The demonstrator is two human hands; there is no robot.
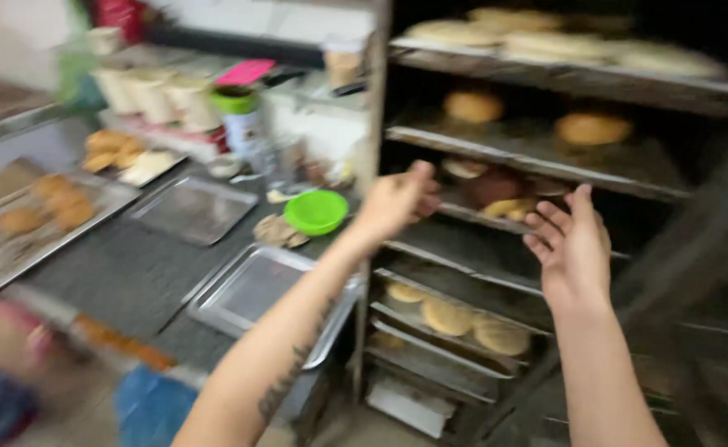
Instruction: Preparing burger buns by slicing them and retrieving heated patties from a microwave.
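My left hand (397, 200) and my right hand (569, 247) are both stretched out in front of a metal rack (538, 161) of baking trays, level with a middle shelf. The fingers of both hands are spread and nothing is in them. Just beyond my hands that shelf holds a tray with mixed pastries (496, 189), dark and pale ones. Round flat breads (451, 316) lie on a lower tray under my arms. The picture is blurred by motion.
Left of the rack is a dark counter with an empty metal tray (252, 290) near its edge, another tray (194, 209) behind it, and a green bowl (316, 212). A tray of golden buns (49, 211) sits far left. Cups and a green-lidded jar (238, 116) stand at the back.
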